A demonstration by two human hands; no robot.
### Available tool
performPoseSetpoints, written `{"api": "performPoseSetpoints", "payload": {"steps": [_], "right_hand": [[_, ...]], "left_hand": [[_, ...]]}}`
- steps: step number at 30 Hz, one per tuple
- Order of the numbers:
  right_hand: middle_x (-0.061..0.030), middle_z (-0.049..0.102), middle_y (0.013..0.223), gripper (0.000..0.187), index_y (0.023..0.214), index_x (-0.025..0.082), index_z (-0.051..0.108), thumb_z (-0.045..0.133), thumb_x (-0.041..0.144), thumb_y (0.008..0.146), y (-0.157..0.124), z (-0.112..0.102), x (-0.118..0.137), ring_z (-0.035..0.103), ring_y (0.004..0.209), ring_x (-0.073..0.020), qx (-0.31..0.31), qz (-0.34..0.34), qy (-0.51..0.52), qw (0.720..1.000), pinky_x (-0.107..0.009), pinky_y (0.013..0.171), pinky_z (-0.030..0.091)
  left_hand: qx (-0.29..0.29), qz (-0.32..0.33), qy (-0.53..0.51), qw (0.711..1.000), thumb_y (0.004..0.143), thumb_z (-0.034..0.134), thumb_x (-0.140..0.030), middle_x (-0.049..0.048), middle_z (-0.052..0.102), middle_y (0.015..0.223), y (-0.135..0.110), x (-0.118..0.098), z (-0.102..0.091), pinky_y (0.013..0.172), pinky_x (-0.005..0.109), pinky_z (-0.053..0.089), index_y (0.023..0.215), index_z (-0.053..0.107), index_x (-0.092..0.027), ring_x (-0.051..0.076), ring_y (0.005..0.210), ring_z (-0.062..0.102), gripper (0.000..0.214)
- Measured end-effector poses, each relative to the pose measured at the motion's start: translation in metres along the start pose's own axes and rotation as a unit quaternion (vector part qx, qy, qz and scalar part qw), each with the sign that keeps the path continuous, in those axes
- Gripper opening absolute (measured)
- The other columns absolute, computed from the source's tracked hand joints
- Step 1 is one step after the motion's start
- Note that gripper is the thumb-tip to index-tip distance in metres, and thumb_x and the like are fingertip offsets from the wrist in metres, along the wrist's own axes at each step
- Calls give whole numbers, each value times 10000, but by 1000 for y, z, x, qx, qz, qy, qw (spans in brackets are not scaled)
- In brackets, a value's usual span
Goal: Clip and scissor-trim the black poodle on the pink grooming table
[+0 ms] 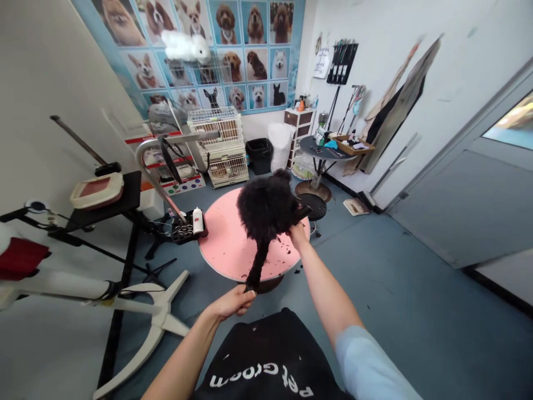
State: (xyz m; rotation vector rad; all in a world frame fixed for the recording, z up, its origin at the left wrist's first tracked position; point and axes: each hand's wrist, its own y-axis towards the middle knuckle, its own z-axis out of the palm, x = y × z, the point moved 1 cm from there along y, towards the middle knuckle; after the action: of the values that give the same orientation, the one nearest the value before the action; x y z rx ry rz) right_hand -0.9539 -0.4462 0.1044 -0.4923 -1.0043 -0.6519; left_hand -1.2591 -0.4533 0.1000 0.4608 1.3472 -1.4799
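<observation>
A small black fluffy dog [266,210] stands on a round pink grooming table [225,250]. My left hand [232,303] is closed around the end of the dog's stretched-out leg or tail [256,266], pulling it toward me. My right hand [296,230] presses against the dog's right side and grips a dark tool [303,212] that I cannot make out clearly. Black fur clippings [287,251] lie scattered on the pink top near my right hand. I wear a black apron [266,361] with white lettering.
A grooming arm [164,161] with a tray of scissors and a white bottle [197,220] stands left of the table. A black side table [112,203], wire cages [219,144], a black bin [259,155] and a dark round table [322,150] ring the room. The blue floor [395,289] spreads right.
</observation>
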Motion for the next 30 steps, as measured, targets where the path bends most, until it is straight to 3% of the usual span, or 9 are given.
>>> {"api": "performPoseSetpoints", "payload": {"steps": [3,6,10,15,19,24,27,30], "right_hand": [[67,562,539,364,826,184,606,783,146,509,-14,-5,-16,437,430,-82,42,41,6,998,-200,382,299],[14,634,617,316,810,181,600,752,178,533,-18,-17,-26,543,498,-131,50,71,30,996,-222,415,376],[49,620,633,221,784,228,529,673,279,625,12,-23,-27,610,634,-145,4,71,93,993,-229,538,475],[51,614,607,271,790,215,552,698,211,563,33,-22,-44,612,625,-159,17,131,135,982,-243,555,492],[10,674,672,252,782,203,557,681,210,563,10,-24,-67,636,638,-175,16,179,154,972,-273,580,519],[-12,715,743,222,791,214,564,671,288,612,-41,-13,-91,666,684,-173,-9,212,173,962,-263,592,527],[-27,707,720,250,784,202,586,711,285,584,-74,-11,-90,663,658,-184,-1,227,171,959,-269,570,517],[-14,669,655,277,766,210,579,732,358,588,-94,-26,-71,626,589,-181,-6,219,170,961,-283,539,500]], "left_hand": [[21,2,-40,999,723,709,-627,-121,199,540,-2,-3,2,441,228,81,717,345,-204,18,451,111,559],[19,-3,-78,997,747,704,-606,-114,185,550,-5,-9,5,453,241,61,741,374,-200,18,450,95,523],[10,-19,-109,994,754,704,-592,-103,207,561,-4,-13,12,460,245,69,761,408,-195,17,440,119,496],[31,-21,-132,991,751,720,-569,-101,239,550,6,-10,16,444,237,71,754,401,-192,13,421,138,494],[39,-13,-149,988,782,703,-547,-103,232,550,16,-9,16,439,232,75,771,409,-190,14,420,137,463],[43,-20,-99,994,797,672,-574,-112,237,540,28,-7,11,432,223,81,783,389,-196,19,412,148,472],[17,-23,-57,998,781,661,-618,-120,216,543,33,-11,1,429,214,88,778,370,-202,23,428,124,509],[-11,-12,-18,1000,732,672,-670,-121,200,551,41,-22,-9,430,204,122,727,326,-212,30,459,114,574]]}}
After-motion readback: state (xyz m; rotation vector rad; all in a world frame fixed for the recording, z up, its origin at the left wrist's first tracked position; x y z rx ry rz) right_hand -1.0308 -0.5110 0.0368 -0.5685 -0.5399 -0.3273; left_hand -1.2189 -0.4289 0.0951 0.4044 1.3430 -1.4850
